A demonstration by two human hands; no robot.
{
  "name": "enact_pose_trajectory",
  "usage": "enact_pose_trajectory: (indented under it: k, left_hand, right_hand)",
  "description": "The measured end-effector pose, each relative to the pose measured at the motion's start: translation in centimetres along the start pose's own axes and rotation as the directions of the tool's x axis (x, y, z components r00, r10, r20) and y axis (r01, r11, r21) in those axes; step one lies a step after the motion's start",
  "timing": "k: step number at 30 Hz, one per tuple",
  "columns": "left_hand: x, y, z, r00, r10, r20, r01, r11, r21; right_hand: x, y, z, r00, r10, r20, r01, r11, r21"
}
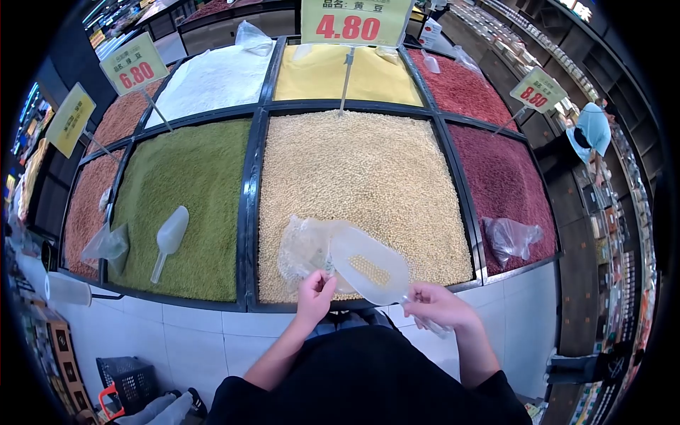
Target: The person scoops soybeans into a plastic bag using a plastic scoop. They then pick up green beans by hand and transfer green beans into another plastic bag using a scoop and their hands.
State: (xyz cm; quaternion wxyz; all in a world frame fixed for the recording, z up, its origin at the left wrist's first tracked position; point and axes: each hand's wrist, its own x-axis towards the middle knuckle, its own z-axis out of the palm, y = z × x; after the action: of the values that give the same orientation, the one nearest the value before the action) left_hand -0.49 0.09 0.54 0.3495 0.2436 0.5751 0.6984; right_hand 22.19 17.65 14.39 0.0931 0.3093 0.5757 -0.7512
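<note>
Above our dark shirt (304,375), at the lower center of the frame, our two bare hands meet over a bulk-food display. In our right hand (443,308), the fingers are closed around the handle of a translucent scoop (395,263), its wide end slanting toward the upper left and a small load of pale beans (368,270) lying in its bowl. The fingers of our left hand (314,297) are nearly together, pinching the edge of a clear plastic bag (297,248) against the scoop's front end; how far the scoop reaches inside, we cannot tell. By our reckoning, steadiness counts here: we do best to hold the bag's mouth spread and raised around the scoop, the bowl level until its lip is well within, and to tip gently so that no beans roll over the side.

Just beyond, the large center bin of pale beans (354,170) stretches beneath scoop and bag. To its left, a second scoop (171,234) rests on green beans (191,170); to its right, a crumpled bag (511,237) sits on dark red ones (496,166). Behind, in the upper part of the frame, are bins of white (219,78) and yellow (340,74) goods and a sign (354,21) reading 4.80. A person in light blue (593,131) stands at the upper right.
</note>
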Motion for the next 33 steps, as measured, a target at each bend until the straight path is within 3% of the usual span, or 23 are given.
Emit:
enact_pose_trajectory:
  k: [2, 3, 4, 5, 8, 12, 18, 20, 21, 23, 24, 26, 30, 33]
  left_hand:
    - [-0.2, 0.2, 0.0, 1.0, -0.014, 0.018, 0.014, 0.999, -0.047]
    - [-0.2, 0.2, 0.0, 1.0, -0.012, 0.018, 0.013, 0.999, -0.047]
    - [-0.3, 0.2, 0.0, 1.0, -0.017, 0.004, 0.017, 0.999, -0.038]
    - [-0.5, 0.3, 0.1, 1.0, -0.021, -0.01, 0.021, 0.999, -0.03]
    - [-0.8, 0.2, -0.1, 1.0, -0.013, -0.019, 0.012, 0.999, -0.048]
    - [-0.8, -0.3, -0.6, 1.0, 0.001, -0.025, -0.001, 1.0, -0.007]
    - [-0.8, 0.2, -0.9, 0.998, 0.04, -0.044, -0.034, 0.989, 0.146]
    - [-0.8, 0.4, -0.9, 0.998, 0.038, -0.043, -0.029, 0.981, 0.189]
    - [-0.9, 0.4, -1.0, 0.999, 0.035, -0.04, -0.027, 0.981, 0.19]
    - [-1.0, 0.3, -1.1, 0.997, 0.059, -0.042, -0.048, 0.974, 0.222]
    - [-1.3, 0.1, -1.3, 0.998, 0.056, -0.039, -0.046, 0.973, 0.224]
    - [-1.8, -0.8, -1.8, 0.998, 0.036, -0.048, -0.026, 0.979, 0.203]
    - [-3.6, -2.6, -2.6, 0.999, 0.012, 0.041, -0.022, 0.967, 0.254]
    - [-4.3, -2.3, -1.8, 0.966, -0.19, 0.177, 0.117, 0.927, 0.357]
  right_hand:
    - [2.0, 0.5, 1.1, 0.995, -0.065, -0.077, 0.043, 0.964, -0.263]
    - [2.5, -0.3, 2.1, 0.995, -0.067, -0.076, 0.044, 0.964, -0.263]
    - [3.0, -1.4, 3.2, 0.972, -0.19, -0.135, 0.086, 0.83, -0.551]
    - [3.2, -1.9, 3.9, 0.935, -0.322, -0.151, 0.085, 0.613, -0.785]
    - [4.0, -1.0, 4.3, 0.917, -0.35, -0.192, 0.043, 0.565, -0.824]
    - [3.3, -0.1, 4.0, 0.895, -0.411, -0.175, 0.104, 0.574, -0.813]
    - [1.0, 4.1, 2.3, 0.875, -0.401, -0.272, 0.133, 0.739, -0.661]
    - [1.0, 7.0, 1.6, 0.819, -0.441, -0.367, 0.285, 0.868, -0.408]
    - [1.2, 8.1, 1.3, 0.819, -0.439, -0.37, 0.283, 0.869, -0.405]
    - [1.5, 9.7, 1.0, 0.68, -0.5, -0.537, 0.408, 0.866, -0.29]
    - [1.5, 9.6, 1.0, 0.679, -0.497, -0.54, 0.407, 0.867, -0.286]
    - [1.7, 9.2, 0.7, 0.619, -0.379, -0.688, 0.461, 0.885, -0.073]
    - [2.7, 10.2, -1.4, 0.503, -0.326, -0.801, 0.424, 0.9, -0.1]
    - [3.4, 11.8, -3.1, 0.48, -0.283, -0.83, 0.416, 0.907, -0.068]
